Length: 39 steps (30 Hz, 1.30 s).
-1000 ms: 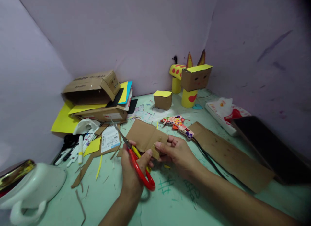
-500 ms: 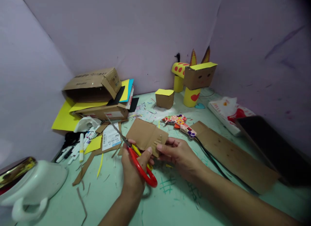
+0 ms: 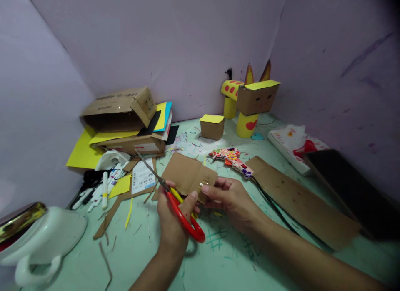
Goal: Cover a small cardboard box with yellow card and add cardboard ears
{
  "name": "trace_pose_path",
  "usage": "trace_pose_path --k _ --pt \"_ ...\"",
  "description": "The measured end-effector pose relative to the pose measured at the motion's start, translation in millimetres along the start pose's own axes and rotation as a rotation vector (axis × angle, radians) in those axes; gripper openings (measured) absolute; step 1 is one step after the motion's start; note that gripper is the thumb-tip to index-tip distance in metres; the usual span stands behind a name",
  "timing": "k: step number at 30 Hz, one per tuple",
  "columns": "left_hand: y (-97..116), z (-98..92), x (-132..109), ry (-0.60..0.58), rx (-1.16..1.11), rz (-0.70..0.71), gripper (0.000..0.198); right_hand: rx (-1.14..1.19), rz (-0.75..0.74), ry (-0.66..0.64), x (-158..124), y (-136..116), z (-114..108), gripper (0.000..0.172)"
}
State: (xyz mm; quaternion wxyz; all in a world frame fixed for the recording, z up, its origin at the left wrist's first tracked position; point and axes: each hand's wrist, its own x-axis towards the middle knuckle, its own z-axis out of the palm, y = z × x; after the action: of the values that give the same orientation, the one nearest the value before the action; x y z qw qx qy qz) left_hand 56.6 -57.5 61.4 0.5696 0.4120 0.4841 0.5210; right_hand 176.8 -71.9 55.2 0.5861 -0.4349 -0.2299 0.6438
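A folded piece of brown cardboard is held between both hands, with a crease across it and a torn, ridged patch near its lower right corner. My left hand is closed around red-and-yellow-handled scissors, their blades pointing up and left, while its thumb and fingertips also grip the cardboard's lower edge. On the right corner of the same cardboard, my right hand pinches with thumb on top and fingers beneath. The scissor blades lie beside the cardboard and do not cut it.
A floral glue gun and a long cardboard strip lie to the right, near a dark tablet-like object. Markers, scraps and cardboard boxes crowd the left. Behind stand a small box and a cardboard animal.
Almost nothing differs. The scissor handles have shifted slightly to the right and down; both hands keep their grip on the cardboard.
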Motion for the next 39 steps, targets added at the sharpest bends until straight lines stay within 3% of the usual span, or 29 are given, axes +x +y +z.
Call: trace_pose_path --k 8,12,16,20,22,28,32,39 --pt "2 -1.4 2 -0.044 0.077 0.053 0.043 -0.046 -0.065 0.055 3 2 -2 0.032" --pt "11 -9.3 2 -0.141 0.200 0.080 0.036 -0.007 -0.151 0.188 7 -12 -10 0.031" --pt "15 -26.2 3 -0.088 0.535 0.298 0.039 -0.001 -0.205 0.215 10 -23 -18 0.031" --pt "14 -41.7 7 -0.185 0.859 0.590 0.036 0.041 -0.241 0.190 11 -28 -21 0.030" --pt "15 -44.4 6 -0.226 0.914 0.645 0.035 0.067 -0.270 0.204 11 -31 -22 0.031" --pt "26 -42.9 -1 -0.273 0.890 0.492 0.035 0.139 -0.372 0.249 7 -42 -19 0.033" --pt "34 -45.3 1 -0.386 0.945 0.482 0.039 0.151 -0.411 0.271 4 -45 -17 0.034" --pt "30 -41.5 -2 -0.440 0.958 0.475 0.039 0.109 -0.405 0.218 -1 -34 -13 0.030"
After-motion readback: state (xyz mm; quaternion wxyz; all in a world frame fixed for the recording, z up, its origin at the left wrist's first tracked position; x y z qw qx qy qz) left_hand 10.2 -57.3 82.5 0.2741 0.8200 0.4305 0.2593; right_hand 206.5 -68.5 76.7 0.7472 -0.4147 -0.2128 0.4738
